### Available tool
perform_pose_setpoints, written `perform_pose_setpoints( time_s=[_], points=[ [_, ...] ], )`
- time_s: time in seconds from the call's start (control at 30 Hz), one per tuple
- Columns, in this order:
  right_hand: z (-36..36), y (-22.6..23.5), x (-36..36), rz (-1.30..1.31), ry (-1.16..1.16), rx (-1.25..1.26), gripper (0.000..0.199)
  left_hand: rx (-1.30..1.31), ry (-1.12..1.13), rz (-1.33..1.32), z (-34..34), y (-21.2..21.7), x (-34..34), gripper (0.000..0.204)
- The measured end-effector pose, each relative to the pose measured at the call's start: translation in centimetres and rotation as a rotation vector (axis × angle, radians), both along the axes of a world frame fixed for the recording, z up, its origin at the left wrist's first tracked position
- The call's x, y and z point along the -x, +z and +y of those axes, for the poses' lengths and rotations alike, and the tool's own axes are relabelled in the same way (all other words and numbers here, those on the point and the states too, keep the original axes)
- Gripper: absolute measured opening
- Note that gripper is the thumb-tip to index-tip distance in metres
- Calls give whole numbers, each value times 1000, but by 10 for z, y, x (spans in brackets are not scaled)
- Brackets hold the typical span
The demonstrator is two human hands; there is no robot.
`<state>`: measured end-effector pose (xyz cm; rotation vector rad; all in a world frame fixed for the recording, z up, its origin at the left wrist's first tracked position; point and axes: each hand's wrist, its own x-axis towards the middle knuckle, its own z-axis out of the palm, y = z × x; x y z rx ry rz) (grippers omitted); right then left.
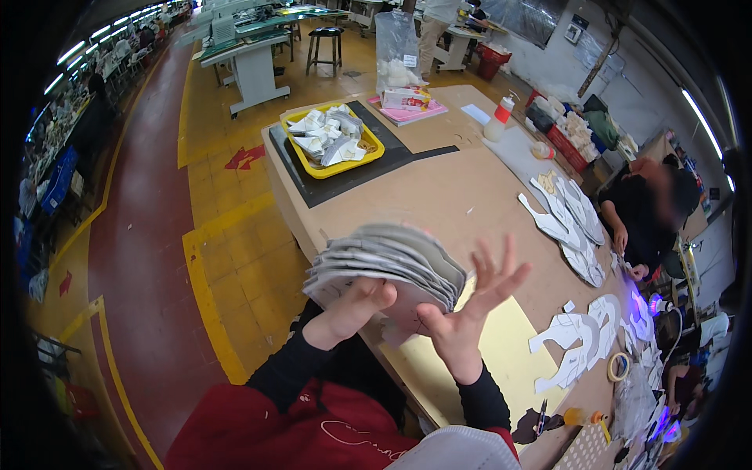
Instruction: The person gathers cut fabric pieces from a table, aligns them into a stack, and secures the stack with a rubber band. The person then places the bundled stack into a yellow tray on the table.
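A thick stack of grey, curved cut pieces (384, 262) is held up in front of me, over the near left edge of the table. My left hand (350, 313) grips it from the left, thumb on the near face and its other fingers hidden behind. On the right side, my right hand (474, 305) has its fingers spread wide in the air. Its thumb is at the stack's lower near face; whether it presses there I cannot tell. Beneath my right hand lies a pale yellow sheet (501, 356) on the brown tabletop (439, 196).
A yellow tray (381, 149) of white and grey pieces rests on a black mat (309, 188) at the far left. White cut pieces (576, 352), a tape roll (618, 366) and a red-and-white bottle (499, 117) lie or stand rightward. Another person (650, 211) works across the table.
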<state>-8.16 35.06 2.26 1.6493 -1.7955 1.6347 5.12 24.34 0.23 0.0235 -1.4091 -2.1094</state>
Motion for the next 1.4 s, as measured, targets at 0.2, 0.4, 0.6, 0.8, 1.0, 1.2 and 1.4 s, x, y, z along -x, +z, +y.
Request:
perform_pose_setpoints(
  time_s=[0.2, 0.4, 0.6, 0.8, 1.0, 1.2, 1.4],
  points=[
    [10, 25, -6, 49, 281, -241, 85, 237, 93, -125, 3, -1, 5, 99],
    [6, 4, 10, -43, -7, 41, 79, -18, 18, -140, 13, 20, 12, 103],
    [11, 19, 6, -161, 135, -325, 38, -274, 29, 85, -7, 42, 14, 80],
    [12, 17, 0, -98, 20, -304, 40, -217, 61, -115, -9, 23, 12, 69],
    [18, 32, -2, -129, 199, -426, 56, -439, 162, -94, -24, 17, 9, 82],
    [17, 24, 7, -440, 266, -355, 49, -486, 227, -81, -24, 23, -6, 45],
    [18, 28, 18, -561, 263, -316, 39, -414, 215, -46, -29, 17, -10, 42]
  ],
)
